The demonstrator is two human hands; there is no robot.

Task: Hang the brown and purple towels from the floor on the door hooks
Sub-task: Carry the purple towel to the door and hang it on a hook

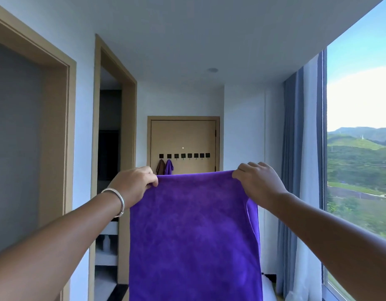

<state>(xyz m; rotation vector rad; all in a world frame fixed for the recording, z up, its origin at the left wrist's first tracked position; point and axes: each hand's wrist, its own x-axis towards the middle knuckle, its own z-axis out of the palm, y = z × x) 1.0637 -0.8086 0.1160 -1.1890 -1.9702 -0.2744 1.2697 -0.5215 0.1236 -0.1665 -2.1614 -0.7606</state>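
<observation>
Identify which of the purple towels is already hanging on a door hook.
The small purple towel on the second hook from the left, beside the brown towel. The large purple towel is still held up by both hands.

Both arms raised. Left hand point(137, 181) and right hand point(258, 181) each pinch a top corner of a large purple towel point(193, 235), spread flat and hanging straight down. Silver bangle point(116, 198) on left wrist. Far door point(183, 135) carries a row of eight black hooks point(183, 156); a small brown towel point(160, 167) and a small purple towel point(169, 167) hang from the two leftmost. Window point(359, 137) at right.
</observation>
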